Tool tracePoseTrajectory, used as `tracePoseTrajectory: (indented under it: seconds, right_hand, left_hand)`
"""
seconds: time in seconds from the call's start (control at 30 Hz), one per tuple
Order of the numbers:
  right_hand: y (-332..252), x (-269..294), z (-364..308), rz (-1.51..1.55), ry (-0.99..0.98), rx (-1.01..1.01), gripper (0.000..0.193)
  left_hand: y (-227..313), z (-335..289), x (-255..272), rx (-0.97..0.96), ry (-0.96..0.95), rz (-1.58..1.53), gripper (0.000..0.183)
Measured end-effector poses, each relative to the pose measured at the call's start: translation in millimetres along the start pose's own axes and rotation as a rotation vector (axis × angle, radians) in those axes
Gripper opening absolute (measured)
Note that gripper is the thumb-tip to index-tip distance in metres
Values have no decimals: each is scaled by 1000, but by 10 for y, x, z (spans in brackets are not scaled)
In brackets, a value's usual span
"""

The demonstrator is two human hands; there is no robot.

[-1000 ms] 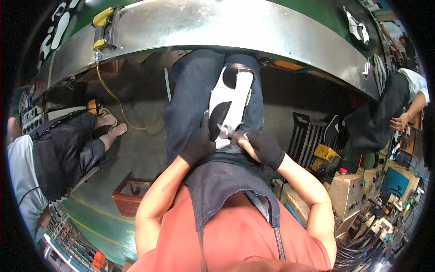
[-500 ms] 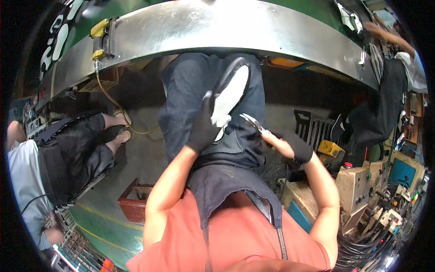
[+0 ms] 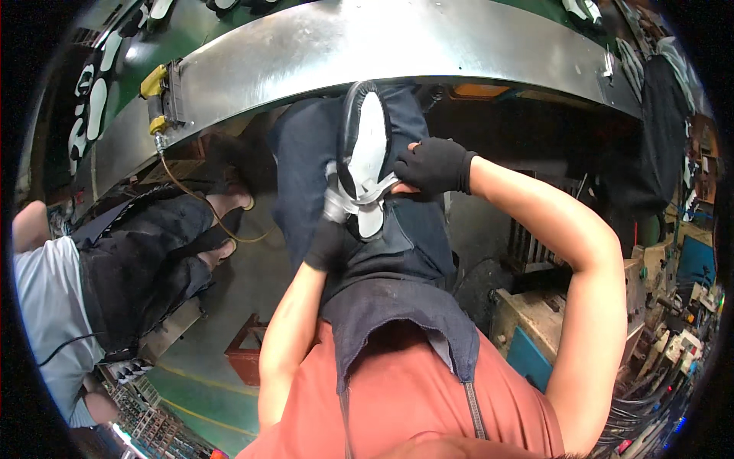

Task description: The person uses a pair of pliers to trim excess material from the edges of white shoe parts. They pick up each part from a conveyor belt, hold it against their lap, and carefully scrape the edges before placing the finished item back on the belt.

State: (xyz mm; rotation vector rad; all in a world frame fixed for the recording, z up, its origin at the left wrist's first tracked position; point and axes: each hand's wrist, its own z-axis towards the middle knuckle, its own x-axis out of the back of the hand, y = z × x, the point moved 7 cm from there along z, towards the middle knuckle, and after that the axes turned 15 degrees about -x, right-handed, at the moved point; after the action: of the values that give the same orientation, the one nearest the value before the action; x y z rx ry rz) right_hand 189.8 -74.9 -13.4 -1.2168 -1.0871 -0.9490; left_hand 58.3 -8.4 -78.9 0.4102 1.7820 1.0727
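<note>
Shoe: a black and white shoe stands upright over the person's lap, sole side facing the camera, its black rim toward the far metal bench edge and its near end low between the two hands.
Left hand: the left hand, in a black glove, is closed around the near lower end of the shoe from the left; its fingers are curled tight on it.
Right hand: the right hand, also in a black glove, presses against the right side of the shoe at mid height, fingers bent and gripping its edge.
Apron: a dark blue apron covers the lap and knees just behind and below the shoe.
Shirt: an orange shirt fills the near lower middle.
Bench: a curved steel bench edge runs across the far side, just beyond the shoe tip.
Yellow fitting: a yellow fitting sits on the far left end of the bench, a cable hanging from it.
Neighbour: another person in dark trousers sits to the left, well apart.
Red crate: a red crate stands on the green floor, near left.
</note>
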Motion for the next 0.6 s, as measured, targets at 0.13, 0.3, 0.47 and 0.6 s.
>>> tracePoseTrajectory:
  seconds: [0.13,0.3,0.47,0.6]
  right_hand:
    - [40,-99,59,204,-467,-201,44]
    - [-200,247,-39,173,-705,-457,37]
    - [-445,188,-73,394,-238,-74,39]
    - [-1,-13,-396,736,-525,-730,48]
  left_hand:
    - [-59,1,207,-430,151,661,53]
    - [-204,-48,511,-445,292,1138,60]
    - [160,73,272,-242,-325,1127,49]
    - [369,212,40,-59,85,-50,41]
